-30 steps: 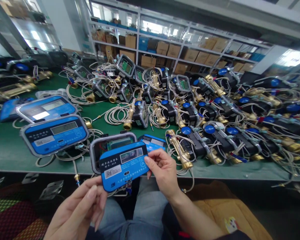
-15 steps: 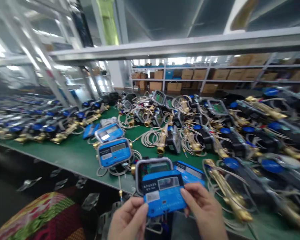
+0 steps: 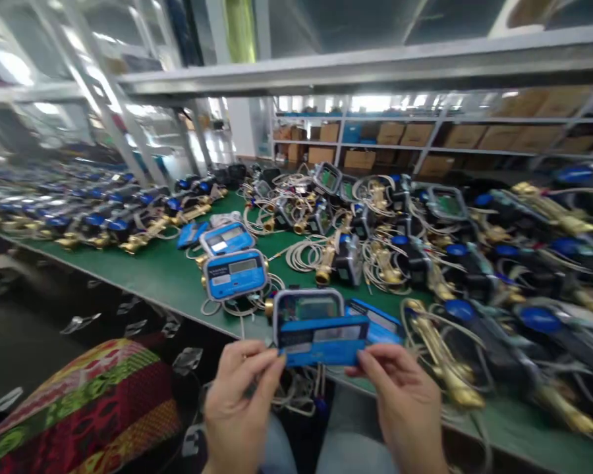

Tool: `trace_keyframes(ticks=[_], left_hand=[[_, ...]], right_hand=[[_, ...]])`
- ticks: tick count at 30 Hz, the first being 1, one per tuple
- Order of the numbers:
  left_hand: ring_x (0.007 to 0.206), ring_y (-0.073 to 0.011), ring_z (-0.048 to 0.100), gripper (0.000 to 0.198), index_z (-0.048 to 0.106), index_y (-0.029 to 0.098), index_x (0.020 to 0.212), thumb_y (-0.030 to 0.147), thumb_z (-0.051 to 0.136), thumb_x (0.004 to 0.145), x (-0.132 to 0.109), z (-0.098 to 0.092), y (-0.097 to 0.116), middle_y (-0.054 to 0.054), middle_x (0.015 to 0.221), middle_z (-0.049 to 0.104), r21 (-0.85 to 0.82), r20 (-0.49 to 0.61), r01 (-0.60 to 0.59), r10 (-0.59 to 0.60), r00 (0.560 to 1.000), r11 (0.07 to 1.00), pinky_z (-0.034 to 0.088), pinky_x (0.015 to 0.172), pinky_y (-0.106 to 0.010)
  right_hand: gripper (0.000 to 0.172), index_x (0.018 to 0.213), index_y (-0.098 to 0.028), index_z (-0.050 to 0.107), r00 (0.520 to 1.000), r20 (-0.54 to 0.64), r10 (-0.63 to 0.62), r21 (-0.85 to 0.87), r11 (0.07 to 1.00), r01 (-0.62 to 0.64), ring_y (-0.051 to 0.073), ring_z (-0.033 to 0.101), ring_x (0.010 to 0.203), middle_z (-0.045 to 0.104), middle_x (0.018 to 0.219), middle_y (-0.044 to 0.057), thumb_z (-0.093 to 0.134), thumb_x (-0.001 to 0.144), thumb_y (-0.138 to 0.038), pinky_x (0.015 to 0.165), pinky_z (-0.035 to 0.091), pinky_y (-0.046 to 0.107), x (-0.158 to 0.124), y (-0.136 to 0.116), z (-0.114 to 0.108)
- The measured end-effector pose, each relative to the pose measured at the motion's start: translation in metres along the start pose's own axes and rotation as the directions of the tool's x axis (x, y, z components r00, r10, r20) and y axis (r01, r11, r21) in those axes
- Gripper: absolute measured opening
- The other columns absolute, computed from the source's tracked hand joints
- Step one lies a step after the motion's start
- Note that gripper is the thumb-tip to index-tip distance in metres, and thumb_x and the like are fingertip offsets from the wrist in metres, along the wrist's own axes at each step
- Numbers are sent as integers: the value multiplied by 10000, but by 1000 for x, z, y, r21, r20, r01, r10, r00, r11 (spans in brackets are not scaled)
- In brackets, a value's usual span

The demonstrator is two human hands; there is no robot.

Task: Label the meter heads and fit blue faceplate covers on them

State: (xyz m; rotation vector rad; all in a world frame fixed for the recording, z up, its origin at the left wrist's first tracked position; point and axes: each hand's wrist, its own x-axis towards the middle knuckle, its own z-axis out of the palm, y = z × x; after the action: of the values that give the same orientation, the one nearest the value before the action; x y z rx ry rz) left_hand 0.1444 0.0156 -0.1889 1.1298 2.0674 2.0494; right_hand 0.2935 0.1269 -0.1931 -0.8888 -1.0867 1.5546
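blue and black faceplate [image 3: 323, 343] at lower centre, green tabletop [image 3: 163, 278], golden pipe fitting [image 3: 441, 355] at lower right, red-and-green patterned fabric [image 3: 103, 401] at lower left, brown cartons [image 3: 463, 137] upper right

Left hand [image 3: 242, 401] and right hand [image 3: 408, 398] pinch a blue meter faceplate [image 3: 323, 341] by its lower corners, tilted, in front of an open meter housing [image 3: 308, 292], circuit board [image 3: 301, 309] showing. Second faceplate [image 3: 375, 321] just right, on green desk [image 3: 168, 276]. Brass-piped meters [image 3: 348, 260] crowd behind.

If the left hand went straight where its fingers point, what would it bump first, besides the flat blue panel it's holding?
Probably the open dark box with a grey rim behind the blue panel, ahead of the left hand, though depth is unclear.
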Motion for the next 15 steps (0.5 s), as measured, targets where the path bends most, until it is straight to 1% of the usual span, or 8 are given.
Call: trace_keyframes(ticks=[3,5,7,9,10,12,14,15], left_hand=[[823,-92,628,106,769,312,880,317,728,782,-1,1,-5,31,927,695,28,38,127,-128,991,991,491,769,-133],[786,-85,631,178,767,316,927,375,742,761,-2,4,-6,44,955,716,43,38,237,-239,970,971,505,755,-128],[719,-77,617,267,763,306,960,393,786,709,-4,7,-5,44,902,723,-24,18,385,-385,923,922,512,703,-128],[629,-70,582,348,763,276,956,387,838,634,-4,11,-3,45,747,700,-183,13,525,-532,847,831,506,633,-131],[583,-65,561,364,766,254,917,381,862,590,-4,12,-3,49,664,674,-262,18,565,-581,814,782,498,604,-131],[527,-59,538,340,756,214,786,369,890,515,-1,15,-2,56,558,626,-356,26,587,-620,784,727,489,578,-133],[517,-64,549,291,726,195,700,324,894,500,4,16,-2,57,533,619,-362,33,591,-624,781,721,498,595,-149],[514,-74,555,268,717,193,684,292,892,505,6,15,-2,58,527,623,-343,13,582,-616,788,737,502,594,-166]], right_hand=[[261,681,-170,662,999,-1,-45,4,999,45,152,699,517,681,589,-10,853,662,-348,538,584,206,-3,-1,1],[221,689,-174,671,999,6,-39,33,999,38,135,701,523,682,585,-22,839,688,-317,543,577,182,-5,0,2],[200,692,-174,672,1000,21,-24,65,998,22,120,702,528,685,591,-30,837,695,-288,545,567,160,-6,-1,3],[194,696,-173,669,999,44,-2,96,995,-3,106,695,519,688,599,-35,839,693,-267,546,559,147,-7,-2,3],[194,699,-172,668,998,55,12,110,994,-18,101,692,515,688,602,-36,839,691,-262,545,556,145,-6,-2,3],[202,697,-168,662,997,68,37,129,991,-46,99,687,513,683,601,-38,841,683,-261,543,554,147,-5,-2,3],[211,693,-166,655,996,74,51,125,990,-60,112,691,537,673,600,-36,839,678,-269,538,558,166,-2,-2,4],[210,694,-167,653,996,73,49,114,992,-57,122,693,558,667,604,-34,832,680,-275,529,559,176,0,-3,5]])
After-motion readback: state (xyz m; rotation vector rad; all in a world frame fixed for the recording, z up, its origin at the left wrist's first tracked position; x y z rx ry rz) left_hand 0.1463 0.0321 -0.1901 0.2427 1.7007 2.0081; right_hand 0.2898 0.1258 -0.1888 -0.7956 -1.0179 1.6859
